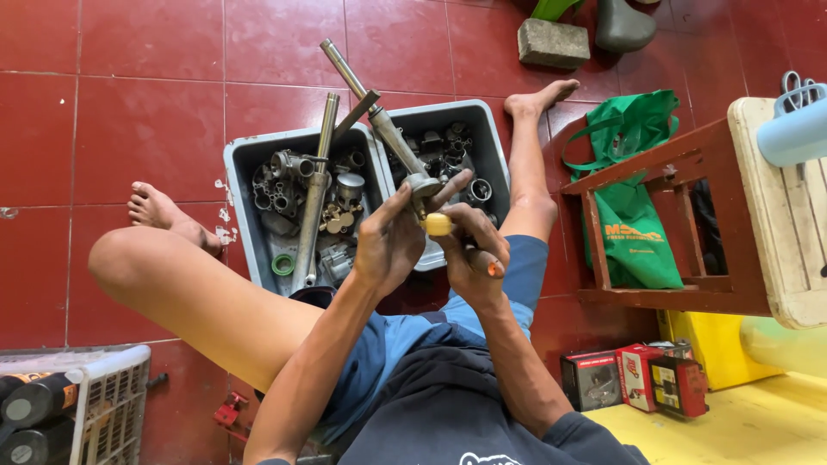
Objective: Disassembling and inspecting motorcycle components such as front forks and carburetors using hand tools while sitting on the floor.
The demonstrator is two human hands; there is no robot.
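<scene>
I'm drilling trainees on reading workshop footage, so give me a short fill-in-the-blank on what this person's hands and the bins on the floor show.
1. The right hand grips a tool with a ____ handle.
2. The left hand steadies a long ____ shaft.
3. Two ____ bins of metal parts sit on the red tiled floor.
4. A ____ bag hangs by the wooden stool.

Missing words: yellow; metal; grey; green

Perhaps three red-black boxes (636, 377), floor

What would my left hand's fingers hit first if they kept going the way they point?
Probably the metal shaft that the left hand steadies; beyond it lies the right grey parts tray. Depth is unclear.
</scene>
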